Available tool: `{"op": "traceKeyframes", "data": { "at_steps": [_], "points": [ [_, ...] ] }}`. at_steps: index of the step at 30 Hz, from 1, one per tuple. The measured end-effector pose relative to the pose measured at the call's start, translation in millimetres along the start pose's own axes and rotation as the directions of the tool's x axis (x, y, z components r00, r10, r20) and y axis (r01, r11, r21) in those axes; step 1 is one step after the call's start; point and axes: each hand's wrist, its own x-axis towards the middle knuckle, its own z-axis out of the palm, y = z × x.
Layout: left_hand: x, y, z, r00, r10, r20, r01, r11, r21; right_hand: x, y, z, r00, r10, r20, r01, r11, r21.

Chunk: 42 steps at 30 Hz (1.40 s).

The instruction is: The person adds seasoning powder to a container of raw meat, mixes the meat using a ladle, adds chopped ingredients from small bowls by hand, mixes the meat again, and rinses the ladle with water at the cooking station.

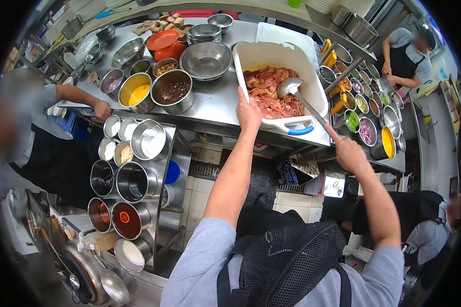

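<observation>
A white tub with a blue patch on its near rim stands on the steel counter, holding a heap of reddish sliced meat. My left hand is closed on the tub's left wall, near its front corner. My right hand grips the long handle of a steel ladle, its index finger stretched along the handle. The ladle's bowl rests on the meat, at the right side of the heap. Left of the tub stand a wide steel bowl and a pot of dark sauce.
A pot with yellow liquid stands farther left. Below it, a side rack holds pots of sauces and powders. Many ingredient pots line the right counter. People stand at left, back right and lower right.
</observation>
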Motion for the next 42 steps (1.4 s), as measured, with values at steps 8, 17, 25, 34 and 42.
{"op": "traceKeyframes", "data": {
  "at_steps": [8, 17, 25, 34, 42],
  "points": [
    [-1.6, 0.6, 4.5, 1.000, -0.017, 0.001, 0.017, 1.000, 0.000, -14.9, 21.7, -79.7, 0.985, 0.093, 0.142, -0.161, 0.773, 0.613],
    [-0.7, 2.8, 0.7, 1.000, -0.018, 0.005, 0.019, 1.000, -0.011, -47.2, 41.3, -149.1, 0.969, 0.046, 0.242, -0.034, 0.998, -0.053],
    [1.6, -2.3, 1.9, 0.999, 0.035, 0.013, -0.035, 0.999, -0.002, -10.7, 10.1, -14.5, 0.998, 0.064, -0.005, -0.064, 0.994, -0.086],
    [-7.2, -0.6, 6.9, 0.998, 0.055, -0.041, -0.053, 0.998, 0.040, 19.9, -20.6, -8.4, 0.953, 0.201, 0.225, -0.289, 0.389, 0.875],
    [-18.5, 12.2, 2.7, 1.000, -0.027, -0.011, 0.027, 0.999, 0.021, 78.7, -13.1, -5.1, 0.923, 0.212, -0.320, -0.006, 0.841, 0.541]
  ]
}}
